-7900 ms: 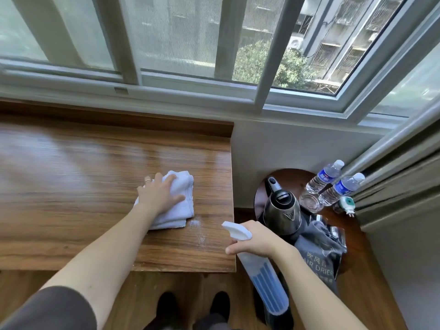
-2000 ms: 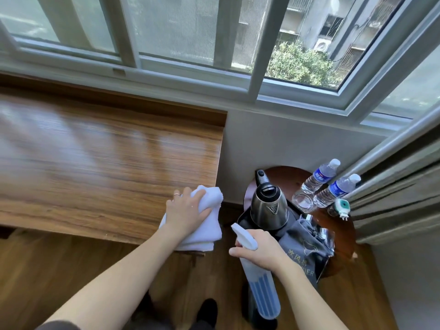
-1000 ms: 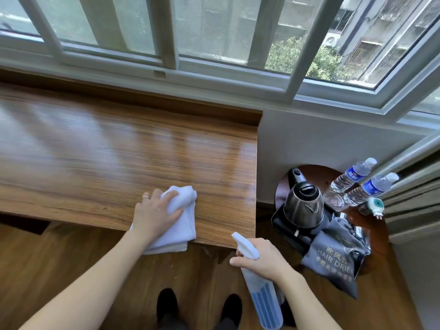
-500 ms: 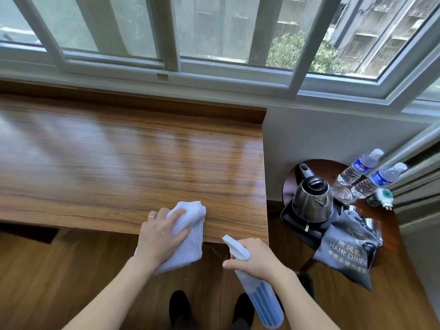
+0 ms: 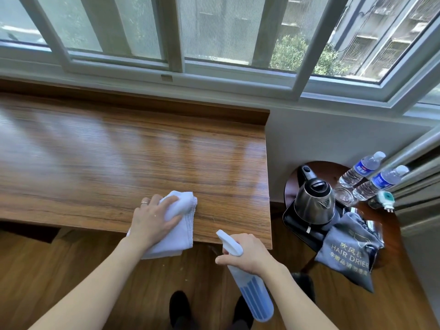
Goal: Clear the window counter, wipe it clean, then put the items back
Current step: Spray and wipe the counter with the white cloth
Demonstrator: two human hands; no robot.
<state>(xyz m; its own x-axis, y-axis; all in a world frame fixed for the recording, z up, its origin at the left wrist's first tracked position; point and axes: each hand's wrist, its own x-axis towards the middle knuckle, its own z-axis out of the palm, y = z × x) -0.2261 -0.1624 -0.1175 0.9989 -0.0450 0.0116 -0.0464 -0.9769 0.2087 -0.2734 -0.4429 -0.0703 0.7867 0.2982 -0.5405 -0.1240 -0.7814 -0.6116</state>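
Observation:
The wooden window counter point(image 5: 119, 158) runs under the window and carries only a white folded cloth point(image 5: 177, 232). My left hand point(image 5: 152, 221) presses flat on that cloth at the counter's front edge, and the cloth hangs partly over it. My right hand point(image 5: 247, 254) grips the neck of a white spray bottle point(image 5: 252, 289) with blue stripes, held below the counter's front right corner, nozzle pointing up-left.
A round dark side table point(image 5: 390, 232) stands right of the counter. It holds a steel kettle point(image 5: 314, 201) on a black tray, a grey hair-dryer bag point(image 5: 350, 256), a glass point(image 5: 344, 196), two water bottles point(image 5: 362, 169) and a small plug-in device point(image 5: 384, 198). My feet are on the wood floor below.
My left hand has slid the cloth left along the front edge and a little back onto the counter. The right hand keeps holding the spray bottle in the same place.

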